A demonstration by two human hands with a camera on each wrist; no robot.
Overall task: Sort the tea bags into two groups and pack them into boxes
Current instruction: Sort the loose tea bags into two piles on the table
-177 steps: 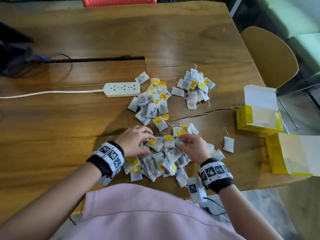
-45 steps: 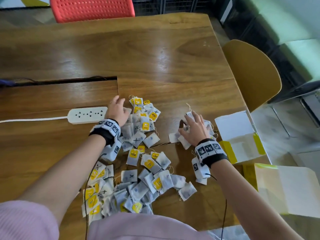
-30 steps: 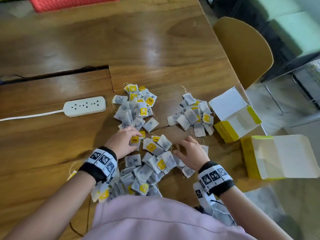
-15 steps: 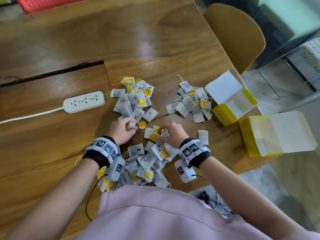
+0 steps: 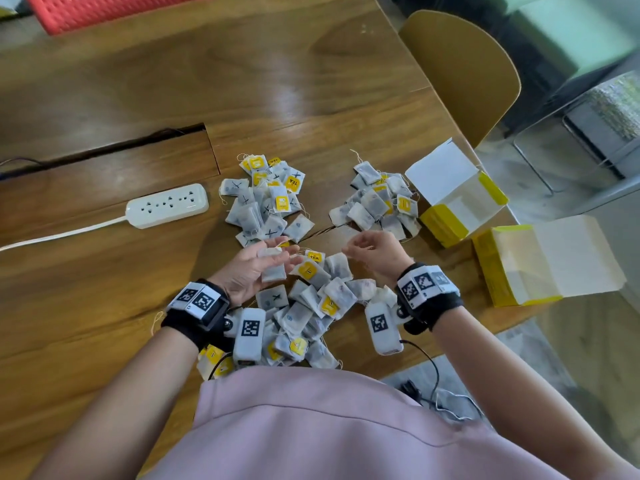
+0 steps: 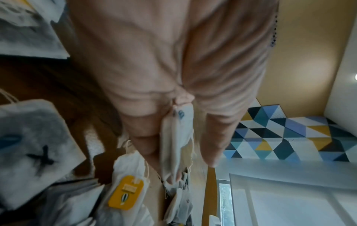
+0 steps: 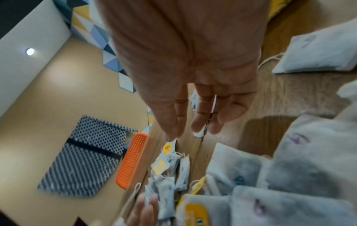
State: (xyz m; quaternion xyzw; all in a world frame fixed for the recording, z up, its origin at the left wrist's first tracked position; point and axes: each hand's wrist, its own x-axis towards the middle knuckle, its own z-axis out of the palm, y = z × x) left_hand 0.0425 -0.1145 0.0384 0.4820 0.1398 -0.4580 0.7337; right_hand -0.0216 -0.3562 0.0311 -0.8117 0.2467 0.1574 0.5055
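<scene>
My left hand [image 5: 242,273] lies palm up over the near, mixed pile of tea bags [image 5: 311,306], and one white tea bag [image 5: 272,270] rests on its straight fingers [image 6: 146,137]. In the left wrist view the thumb stands apart from that tea bag [image 6: 177,137]. My right hand [image 5: 372,252] hovers just right of it with loose fingers [image 7: 199,116] and holds nothing. A pile of X-marked bags [image 5: 266,206] lies further back on the left. A second pile [image 5: 377,206] lies back right, beside two open yellow-and-white boxes [image 5: 460,202] [image 5: 540,265].
A white power strip [image 5: 168,205] with its cable lies left of the X-marked pile, in front of a cable slot [image 5: 104,148] in the wooden table [image 5: 277,81]. A yellow chair [image 5: 460,74] stands at the right edge and a red chair [image 5: 104,8] at the far side.
Half a second ago both hands were curled down in the near pile. Now the left has turned palm up with a tea bag on it, and the right has lifted and loosened.
</scene>
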